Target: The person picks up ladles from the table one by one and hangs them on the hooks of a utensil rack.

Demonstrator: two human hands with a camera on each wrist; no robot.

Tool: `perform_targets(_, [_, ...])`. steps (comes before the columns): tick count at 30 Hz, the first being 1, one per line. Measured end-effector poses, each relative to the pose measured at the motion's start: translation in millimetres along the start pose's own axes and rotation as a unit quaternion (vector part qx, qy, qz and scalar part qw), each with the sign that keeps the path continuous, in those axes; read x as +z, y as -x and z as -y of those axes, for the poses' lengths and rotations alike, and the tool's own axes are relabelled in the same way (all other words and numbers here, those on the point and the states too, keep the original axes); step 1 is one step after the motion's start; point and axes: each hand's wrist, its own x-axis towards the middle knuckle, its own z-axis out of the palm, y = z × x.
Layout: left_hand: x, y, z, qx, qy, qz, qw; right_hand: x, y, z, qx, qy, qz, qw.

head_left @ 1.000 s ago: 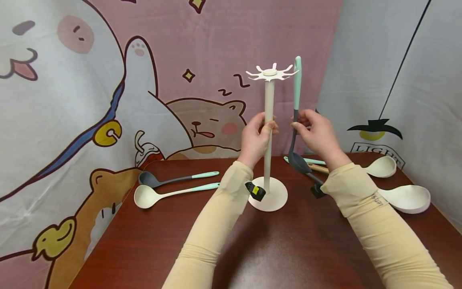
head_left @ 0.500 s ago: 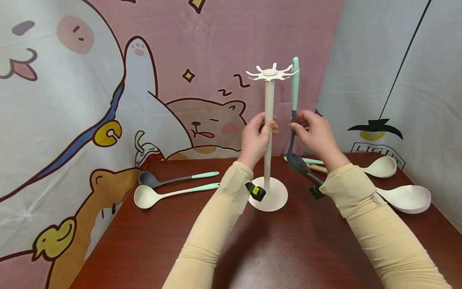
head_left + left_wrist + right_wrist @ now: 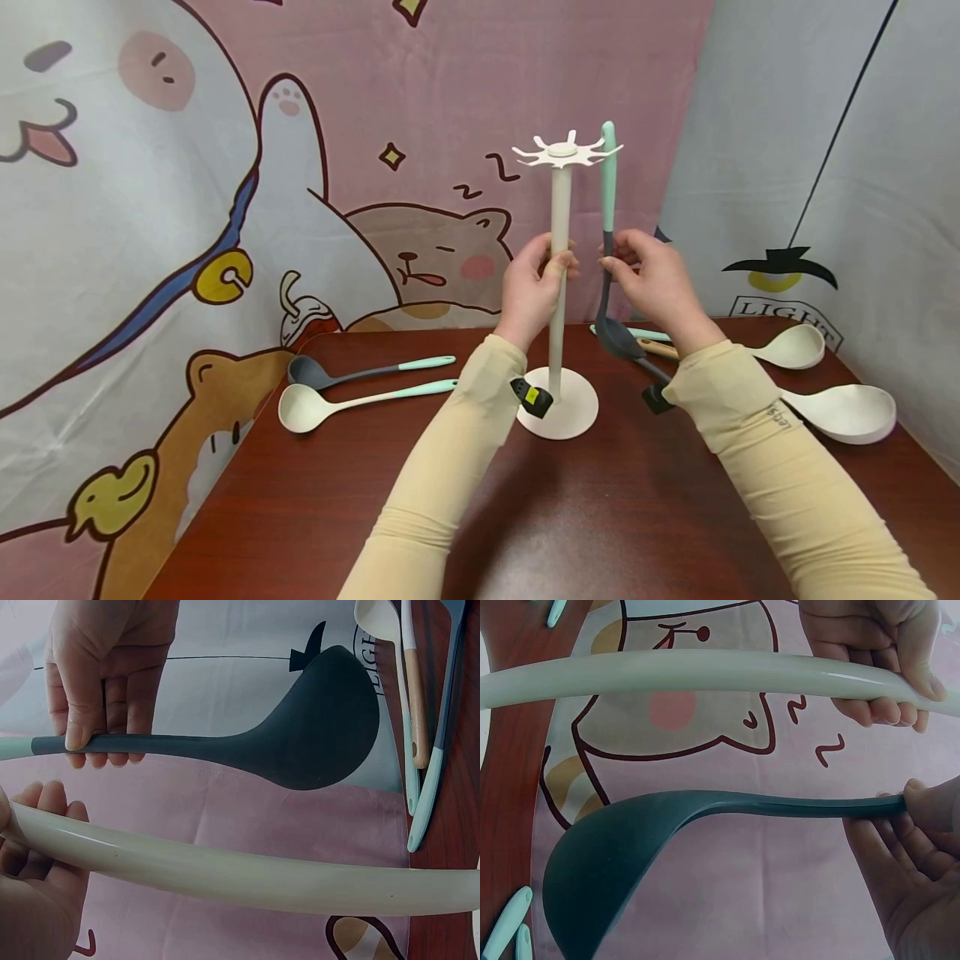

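Note:
My left hand [image 3: 534,283] grips the pole of a white utensil stand [image 3: 558,333], thumb and fingers wrapped round it at mid height. The stand has a round base on the table and a crown of several hooks on top. Between thumb and fingers, my right hand [image 3: 656,279] pinches the dark grey shaft of a ladle [image 3: 322,727] just below its mint green handle [image 3: 608,183]. The ladle is upright, bowl down, and its handle top overlaps the right-hand hooks in the head view. In the right wrist view the ladle's bowl [image 3: 607,862] hangs apart from the pole.
On the table's left lie a dark grey ladle [image 3: 308,372] and a white ladle [image 3: 303,408], both mint-handled. To the right are a white spoon [image 3: 797,347] and a larger white ladle [image 3: 851,412], partly behind my right arm. A printed cloth [image 3: 450,83] hangs behind.
My right hand has shifted slightly left with the ladle, whose handle top has moved left and a little down, from the hook tips to over them. My left hand stays on the pole.

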Motion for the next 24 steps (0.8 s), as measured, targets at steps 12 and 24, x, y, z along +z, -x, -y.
perform_targets(12, [-0.8,1.6,-0.4,-0.002,-0.008,0.002,1.0,2.2,4.4,0.1,0.01,0.01,0.02,0.9997])
perform_targets(24, [-0.2,1.6,-1.1,-0.001,-0.007,0.001,1.0,4.6,5.1,-2.7,0.001,-0.005,0.024,0.9997])
